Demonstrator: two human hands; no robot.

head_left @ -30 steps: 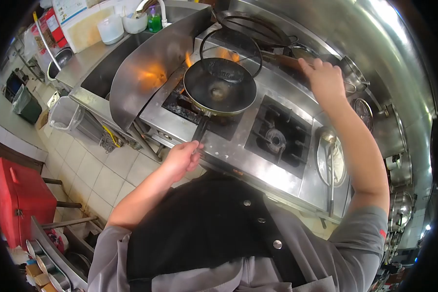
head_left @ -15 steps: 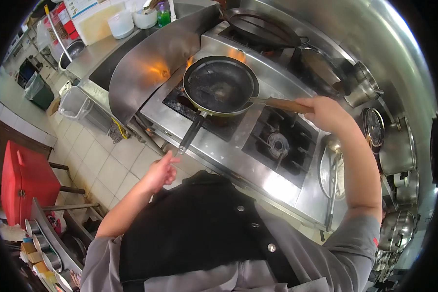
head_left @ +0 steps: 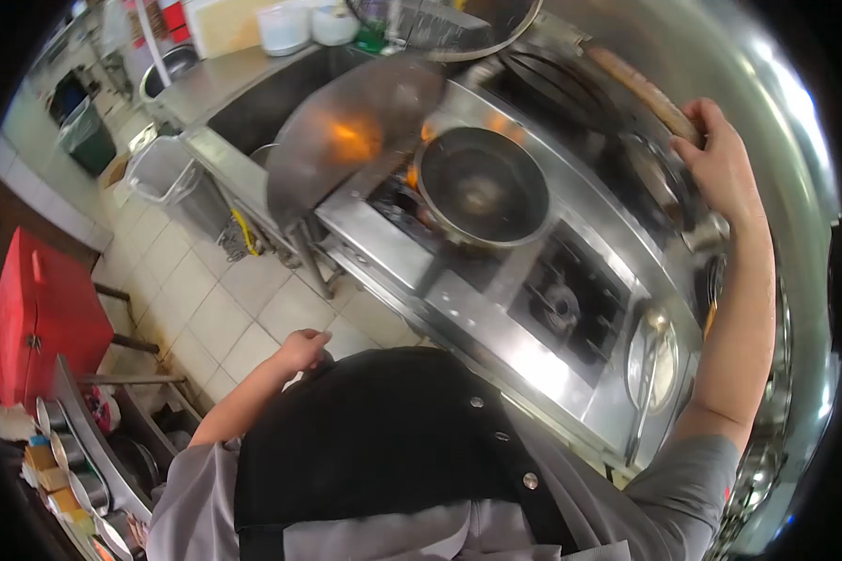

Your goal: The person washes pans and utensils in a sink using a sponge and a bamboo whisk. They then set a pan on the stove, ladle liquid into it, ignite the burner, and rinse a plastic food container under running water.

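Observation:
My right hand (head_left: 720, 164) grips the wooden handle (head_left: 641, 89) of a round, metal-rimmed tool that looks like a strainer (head_left: 458, 37). Its head is raised beyond the stove's left side, blurred and cut off by the top edge. A black frying pan (head_left: 482, 192) sits on the left burner with flames at its left and back edges; its bottom looks shiny in the middle. The pan's dark handle (head_left: 432, 273) points toward me, untouched. My left hand (head_left: 304, 351) hovers beside my apron, fingers curled in, with nothing seen in them.
A curved metal shield (head_left: 346, 131) reflects the fire, with a sink (head_left: 290, 103) behind it. A bare burner (head_left: 561, 304) is right of the pan. A ladle (head_left: 647, 374) lies over an oval dish at the right. A red box (head_left: 47, 313) stands far left.
My left hand let go of the pan handle and drew back to my apron. My right hand lowered the round tool to the pan, then lifted it up and away toward the back.

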